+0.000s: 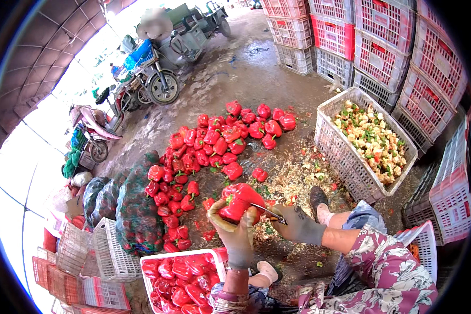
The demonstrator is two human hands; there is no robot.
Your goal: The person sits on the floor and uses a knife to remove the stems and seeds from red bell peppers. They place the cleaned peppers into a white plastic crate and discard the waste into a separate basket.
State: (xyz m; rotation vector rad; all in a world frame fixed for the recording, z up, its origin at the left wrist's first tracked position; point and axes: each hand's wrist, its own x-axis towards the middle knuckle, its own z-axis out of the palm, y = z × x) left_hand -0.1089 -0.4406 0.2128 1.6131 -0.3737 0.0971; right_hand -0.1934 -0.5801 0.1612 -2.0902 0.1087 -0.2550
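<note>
At six o'clock, the left grip (pixel 237 236) wore a thin, close-fitting grey fabric glove (pixel 240 255), stained yellowish brown over the fingers. Towards half past four, the right grip (pixel 294 222) had a matching grey fabric glove (pixel 311 230), with a small dark marking on its back, too small to make out. A maroon-purple fabric sleeve (pixel 390 264) printed with large cream leaves and flowers covered the right arm at four o'clock; its maroon floral left counterpart (pixel 230 301) showed at six. Mottled blue cloth trousers (pixel 365 215) showed at four o'clock, near a dark closed shoe (pixel 318 197) and a pale pinkish sock (pixel 324 214).
</note>
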